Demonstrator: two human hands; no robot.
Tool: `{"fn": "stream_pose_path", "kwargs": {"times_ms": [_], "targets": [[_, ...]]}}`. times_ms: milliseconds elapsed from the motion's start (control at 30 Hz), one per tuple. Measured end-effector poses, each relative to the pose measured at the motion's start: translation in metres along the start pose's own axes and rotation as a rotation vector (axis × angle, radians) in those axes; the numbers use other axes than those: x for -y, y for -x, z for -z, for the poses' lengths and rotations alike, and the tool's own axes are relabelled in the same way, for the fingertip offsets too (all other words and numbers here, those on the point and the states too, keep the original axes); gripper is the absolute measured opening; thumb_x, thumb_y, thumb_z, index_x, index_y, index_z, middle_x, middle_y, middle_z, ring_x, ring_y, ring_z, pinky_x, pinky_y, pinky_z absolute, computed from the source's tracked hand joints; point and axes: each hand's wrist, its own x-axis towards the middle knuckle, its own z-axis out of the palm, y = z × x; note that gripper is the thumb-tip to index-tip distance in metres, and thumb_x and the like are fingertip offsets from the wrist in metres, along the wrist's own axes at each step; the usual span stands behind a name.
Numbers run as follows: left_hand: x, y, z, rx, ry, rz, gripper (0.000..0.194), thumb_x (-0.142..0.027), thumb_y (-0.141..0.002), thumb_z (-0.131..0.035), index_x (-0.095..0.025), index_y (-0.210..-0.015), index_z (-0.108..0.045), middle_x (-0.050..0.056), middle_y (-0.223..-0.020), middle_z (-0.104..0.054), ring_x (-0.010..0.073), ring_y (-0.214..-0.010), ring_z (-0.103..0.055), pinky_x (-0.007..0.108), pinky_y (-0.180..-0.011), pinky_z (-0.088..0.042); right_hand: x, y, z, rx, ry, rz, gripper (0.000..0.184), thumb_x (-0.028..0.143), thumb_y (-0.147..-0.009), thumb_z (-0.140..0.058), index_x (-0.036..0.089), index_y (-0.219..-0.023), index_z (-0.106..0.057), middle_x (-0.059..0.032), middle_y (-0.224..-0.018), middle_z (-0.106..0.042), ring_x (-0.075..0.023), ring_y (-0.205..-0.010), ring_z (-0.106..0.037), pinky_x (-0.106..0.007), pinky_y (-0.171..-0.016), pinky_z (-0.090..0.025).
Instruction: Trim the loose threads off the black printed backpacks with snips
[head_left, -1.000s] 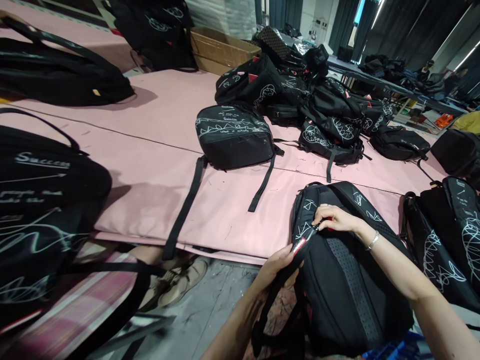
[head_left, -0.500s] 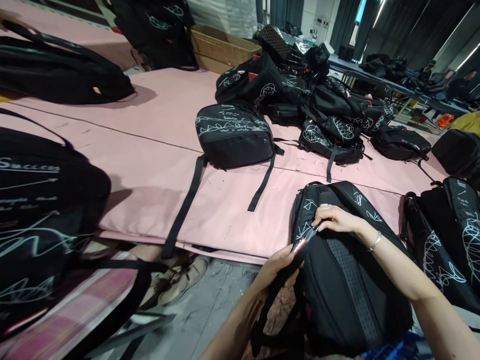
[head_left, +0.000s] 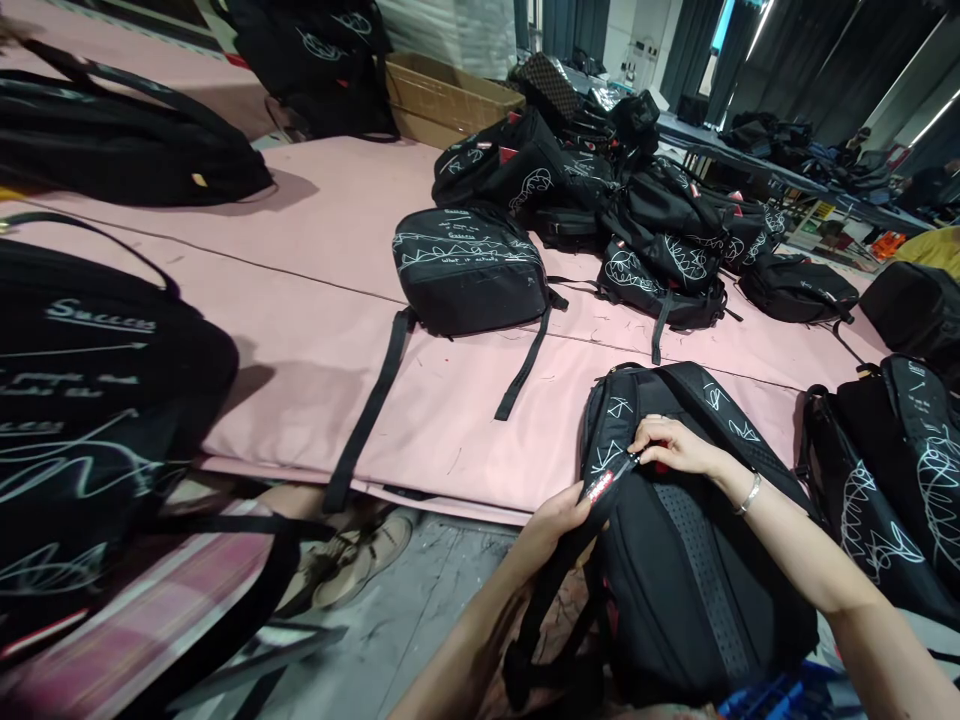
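A black backpack (head_left: 705,570) leans against the table edge at my lap, its padded back panel facing up. White line drawings run along its shoulder straps. My left hand (head_left: 561,515) is closed around one shoulder strap (head_left: 613,440), just below a small red label (head_left: 600,487). Above the label, my right hand (head_left: 670,445) pinches at the inner edge of the same strap. Something small and shiny shows at its fingertips, too small to name. A bracelet (head_left: 750,492) circles my right wrist.
One backpack (head_left: 472,285) lies on the pink-covered table (head_left: 450,430), straps hanging towards me. Behind it are a pile of black backpacks (head_left: 652,210) and a cardboard box (head_left: 450,95). More backpacks stand at right (head_left: 892,490) and left (head_left: 97,400). A person's shoes (head_left: 360,560) show below.
The strap has turned slightly, so the red label faces up more plainly. Both hands keep their places on it. The backpack at the left has shifted a little to the right.
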Motion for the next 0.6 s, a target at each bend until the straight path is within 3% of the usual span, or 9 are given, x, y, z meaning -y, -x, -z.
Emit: {"fn": "stream_pose_path", "kwargs": {"times_ms": [200, 467, 600], "targets": [[0.001, -0.002, 0.001, -0.007, 0.0, -0.007, 0.035, -0.042, -0.074, -0.059, -0.012, -0.093, -0.054, 0.003, -0.074, -0.054, 0.0104, -0.061, -0.048, 0.02, -0.05, -0.03, 0.005, 0.001, 0.003, -0.001, 0.037, 0.031, 0.026, 0.039, -0.086, -0.051, 0.015, -0.086, -0.06, -0.0059, -0.08, -0.062, -0.0147, -0.077, -0.054, -0.031, -0.076, -0.041], [0.003, -0.003, 0.0, -0.025, -0.009, -0.041, 0.043, -0.041, -0.073, -0.061, -0.011, -0.102, -0.053, 0.005, -0.075, -0.056, 0.0113, -0.06, -0.05, 0.02, -0.05, -0.032, 0.001, 0.007, -0.004, -0.064, 0.004, 0.007, 0.028, 0.041, -0.085, -0.051, 0.014, -0.084, -0.06, -0.0067, -0.079, -0.063, -0.0158, -0.077, -0.056, -0.033, -0.075, -0.043], [0.0, -0.003, -0.002, -0.037, -0.045, -0.044, 0.044, -0.044, -0.071, -0.063, -0.011, -0.098, -0.055, 0.004, -0.072, -0.056, 0.0104, -0.058, -0.049, 0.019, -0.05, -0.032, 0.006, 0.012, -0.007, -0.108, -0.038, -0.048, 0.028, 0.041, -0.085, -0.052, 0.015, -0.081, -0.06, -0.0062, -0.077, -0.063, -0.0153, -0.074, -0.056, -0.032, -0.072, -0.043]]}}
